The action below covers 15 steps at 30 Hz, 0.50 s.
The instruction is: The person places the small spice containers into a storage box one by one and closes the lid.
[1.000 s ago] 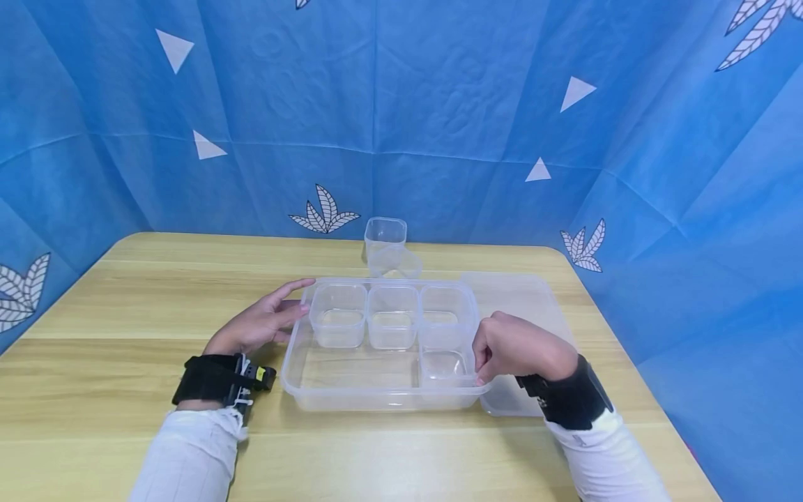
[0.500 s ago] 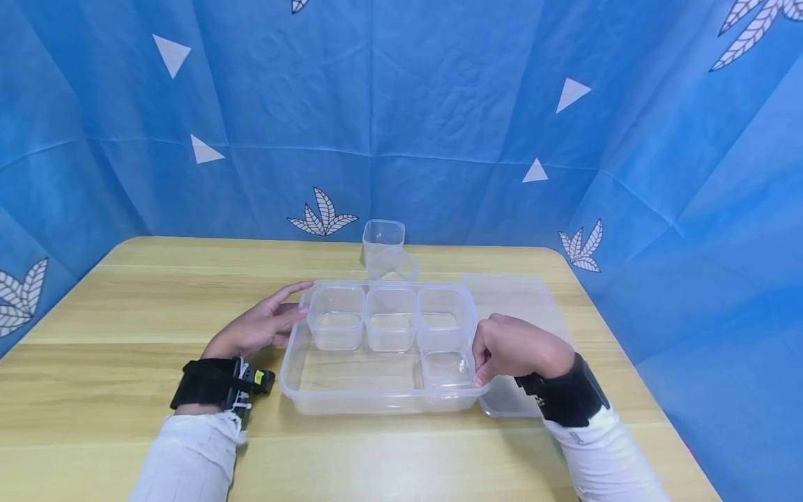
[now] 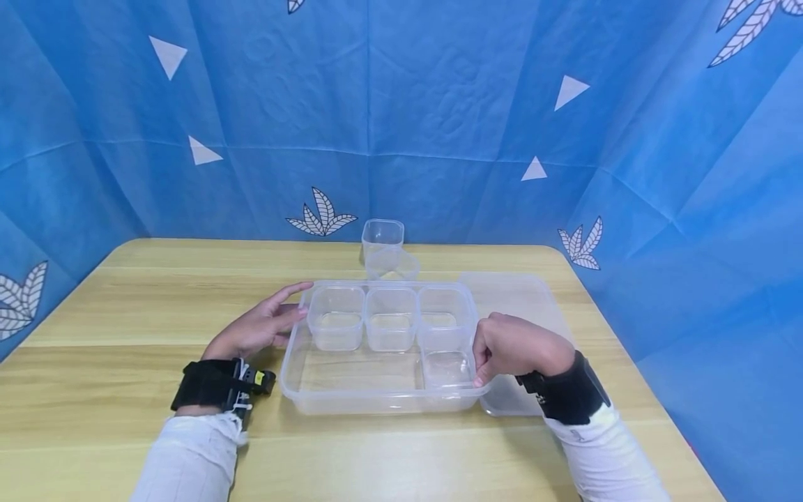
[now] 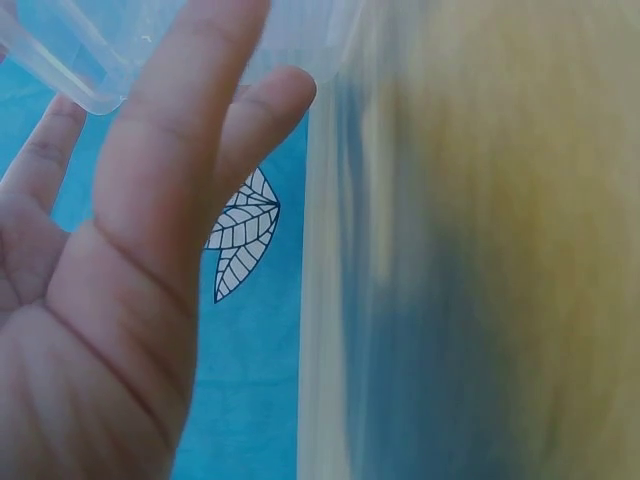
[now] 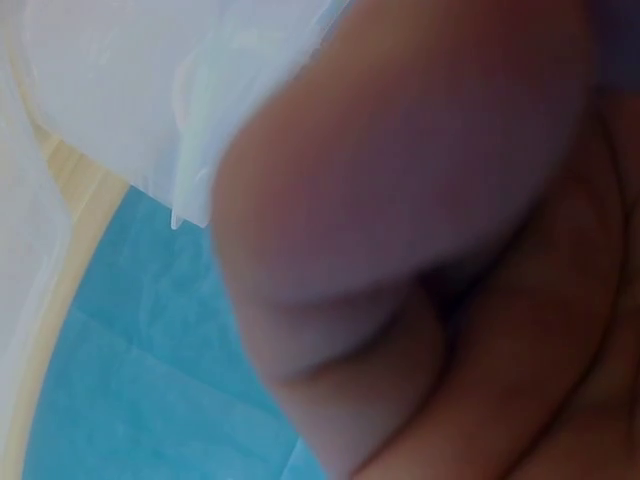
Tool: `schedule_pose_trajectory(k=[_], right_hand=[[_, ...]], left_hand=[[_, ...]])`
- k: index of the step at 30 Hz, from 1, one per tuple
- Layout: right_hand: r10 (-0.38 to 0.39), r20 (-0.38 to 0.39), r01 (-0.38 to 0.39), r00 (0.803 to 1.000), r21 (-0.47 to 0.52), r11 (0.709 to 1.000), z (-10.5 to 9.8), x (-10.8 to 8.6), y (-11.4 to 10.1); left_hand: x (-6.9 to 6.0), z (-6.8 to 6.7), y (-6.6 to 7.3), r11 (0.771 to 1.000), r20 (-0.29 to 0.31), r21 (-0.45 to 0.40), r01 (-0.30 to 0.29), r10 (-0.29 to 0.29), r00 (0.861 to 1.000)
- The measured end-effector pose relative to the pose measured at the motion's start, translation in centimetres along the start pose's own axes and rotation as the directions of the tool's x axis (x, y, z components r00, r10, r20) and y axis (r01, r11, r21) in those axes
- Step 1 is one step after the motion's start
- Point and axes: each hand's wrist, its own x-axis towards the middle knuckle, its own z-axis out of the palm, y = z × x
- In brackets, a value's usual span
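A large clear plastic box (image 3: 376, 402) stands in the middle of the table. Three small clear containers line its back: left (image 3: 337, 338), middle (image 3: 391, 339) and right (image 3: 444, 339). A fourth small container (image 3: 447, 369) sits in the front right corner. Over the box's right wall my right hand (image 3: 517, 345) bends with curled fingers, pinching what appears to be that container's right side; the fingertips are partly hidden. My left hand (image 3: 257, 324) rests against the box's left wall, fingers extended. Up close, the left wrist view shows those fingers (image 4: 170, 130) reaching toward the clear wall.
A large translucent lid (image 3: 521, 300) lies flat to the right, partly under my right hand. Behind the box stand another small clear container (image 3: 383, 231) and, in front of it, a clear rounded piece (image 3: 394, 263). A blue patterned cloth (image 3: 439, 104) hangs around the wooden table (image 3: 157, 293).
The front right container has shifted slightly down and forward in its corner. Both hands stay almost where they were; the whole head view has drifted a little.
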Motion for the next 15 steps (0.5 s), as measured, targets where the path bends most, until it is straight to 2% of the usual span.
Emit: schedule_pose_trajectory(k=[9, 15], right_hand=[[0.013, 0.0, -0.013, 1.0, 0.024, 1.0, -0.13, 0.1, 0.12], [-0.017, 0.001, 0.017, 1.0, 0.049, 0.999, -0.21, 0.06, 0.56]], left_hand=[[-0.07, 0.06, 0.02, 1.0, -0.008, -0.002, 0.002, -0.002, 1.0], [-0.08, 0.01, -0.04, 1.0, -0.009, 0.002, -0.004, 0.004, 1.0]])
